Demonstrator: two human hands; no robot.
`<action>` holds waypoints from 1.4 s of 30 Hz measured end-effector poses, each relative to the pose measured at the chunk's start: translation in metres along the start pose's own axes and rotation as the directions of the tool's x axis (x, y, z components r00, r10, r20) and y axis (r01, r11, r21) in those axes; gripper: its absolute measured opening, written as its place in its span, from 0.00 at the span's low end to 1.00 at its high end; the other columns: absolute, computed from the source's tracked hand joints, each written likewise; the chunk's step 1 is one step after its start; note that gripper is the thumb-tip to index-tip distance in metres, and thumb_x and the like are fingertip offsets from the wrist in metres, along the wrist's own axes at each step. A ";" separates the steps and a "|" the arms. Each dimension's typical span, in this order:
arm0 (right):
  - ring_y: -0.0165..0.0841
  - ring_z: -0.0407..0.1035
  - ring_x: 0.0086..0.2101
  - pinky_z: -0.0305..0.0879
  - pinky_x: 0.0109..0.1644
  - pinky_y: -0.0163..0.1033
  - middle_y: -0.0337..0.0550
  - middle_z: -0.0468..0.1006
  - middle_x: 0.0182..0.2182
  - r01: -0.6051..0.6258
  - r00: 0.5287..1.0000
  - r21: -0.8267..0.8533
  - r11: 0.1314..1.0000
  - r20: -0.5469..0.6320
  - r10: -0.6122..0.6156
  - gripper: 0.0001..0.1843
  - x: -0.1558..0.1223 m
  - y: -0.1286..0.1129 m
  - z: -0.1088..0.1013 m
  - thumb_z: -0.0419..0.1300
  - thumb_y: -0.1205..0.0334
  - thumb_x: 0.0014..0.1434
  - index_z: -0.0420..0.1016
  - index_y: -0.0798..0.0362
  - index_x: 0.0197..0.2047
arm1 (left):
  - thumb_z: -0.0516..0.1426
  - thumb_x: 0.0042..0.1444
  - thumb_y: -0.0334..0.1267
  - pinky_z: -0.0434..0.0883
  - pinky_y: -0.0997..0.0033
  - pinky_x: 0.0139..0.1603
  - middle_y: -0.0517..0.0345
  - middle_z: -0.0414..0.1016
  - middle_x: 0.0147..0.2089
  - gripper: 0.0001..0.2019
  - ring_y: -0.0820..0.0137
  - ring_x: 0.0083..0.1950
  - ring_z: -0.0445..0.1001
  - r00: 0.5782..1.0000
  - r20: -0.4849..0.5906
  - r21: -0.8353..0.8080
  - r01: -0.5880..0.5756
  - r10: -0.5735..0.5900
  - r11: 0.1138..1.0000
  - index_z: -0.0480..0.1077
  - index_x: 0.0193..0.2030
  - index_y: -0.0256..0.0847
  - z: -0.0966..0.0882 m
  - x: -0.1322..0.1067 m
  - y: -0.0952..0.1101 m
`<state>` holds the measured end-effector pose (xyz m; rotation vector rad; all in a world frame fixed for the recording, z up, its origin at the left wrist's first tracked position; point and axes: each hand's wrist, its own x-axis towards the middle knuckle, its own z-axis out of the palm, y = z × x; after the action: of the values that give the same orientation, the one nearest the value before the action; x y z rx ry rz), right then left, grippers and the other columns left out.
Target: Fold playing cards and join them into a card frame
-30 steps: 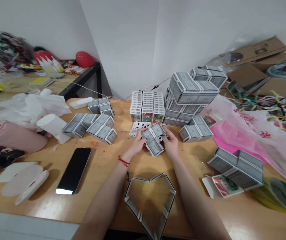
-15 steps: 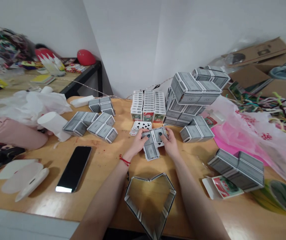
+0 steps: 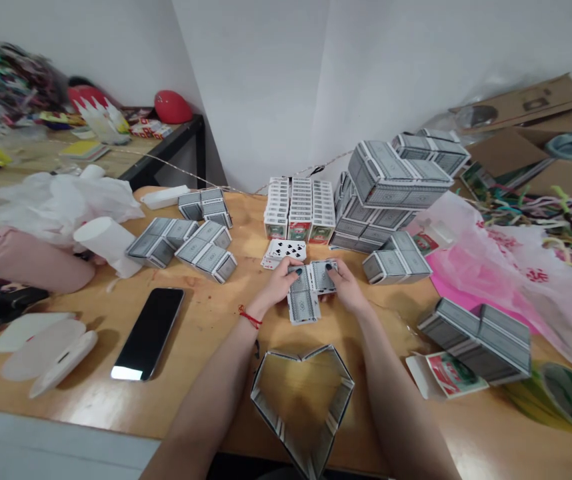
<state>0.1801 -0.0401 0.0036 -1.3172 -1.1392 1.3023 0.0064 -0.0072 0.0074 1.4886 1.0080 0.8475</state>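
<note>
Both hands meet over the middle of the wooden table (image 3: 206,333), gripping folded grey-backed playing cards (image 3: 305,297) joined at an angle. My left hand (image 3: 280,283) pinches the left part, its thumb on top. My right hand (image 3: 345,283) pinches the right part (image 3: 323,276). One card hangs down toward me between the hands. A few loose face-up cards (image 3: 286,251) lie just beyond my left hand. A heart-shaped frame of folded cards (image 3: 302,400) stands on the table between my forearms.
Blocks of folded cards lie left (image 3: 186,245) and right (image 3: 479,339); a tall stack (image 3: 391,193) and boxed decks (image 3: 300,212) stand behind. A black phone (image 3: 149,332) lies at left, a paper roll (image 3: 103,241) beyond it, pink bags (image 3: 496,267) and a tape roll (image 3: 566,397) at right.
The joined cards have turned from tilted diagonally to squarer and lower toward the table. Both hands have stayed on them, shifting slightly right with the view.
</note>
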 end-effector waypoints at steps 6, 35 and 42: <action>0.26 0.59 0.10 0.51 0.08 0.29 0.28 0.64 0.14 -0.060 0.991 -0.055 0.997 0.119 0.066 0.15 -0.006 -0.008 0.002 0.47 0.45 0.54 0.55 0.47 0.38 | 0.49 0.49 0.29 0.63 0.71 0.43 0.59 0.65 0.37 0.07 0.71 0.40 0.64 0.997 0.070 0.005 0.013 -0.013 1.000 0.62 0.36 0.39 -0.003 0.002 -0.003; 0.30 0.68 0.27 0.66 0.25 0.37 0.36 0.72 0.34 0.087 0.973 0.379 0.921 -0.230 0.002 0.14 0.001 0.004 0.007 0.57 0.58 0.45 0.60 0.48 0.36 | 0.52 0.50 0.40 0.69 0.67 0.38 0.55 0.68 0.46 0.19 0.69 0.40 0.70 0.998 0.009 -0.527 0.063 -0.069 0.847 0.61 0.50 0.44 -0.005 -0.002 0.009; 0.29 0.65 0.26 0.62 0.27 0.34 0.36 0.71 0.28 0.084 0.950 0.282 0.956 -0.312 0.009 0.12 0.003 0.009 0.006 0.58 0.60 0.43 0.63 0.49 0.34 | 0.57 0.43 0.34 0.71 0.66 0.36 0.54 0.70 0.43 0.18 0.69 0.38 0.70 0.960 -0.262 -0.340 0.007 -0.102 0.940 0.65 0.43 0.39 -0.003 0.001 0.001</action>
<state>0.1740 -0.0382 -0.0060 -1.2192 -0.7189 1.1358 0.0042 -0.0051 0.0088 1.0651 1.0407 1.1483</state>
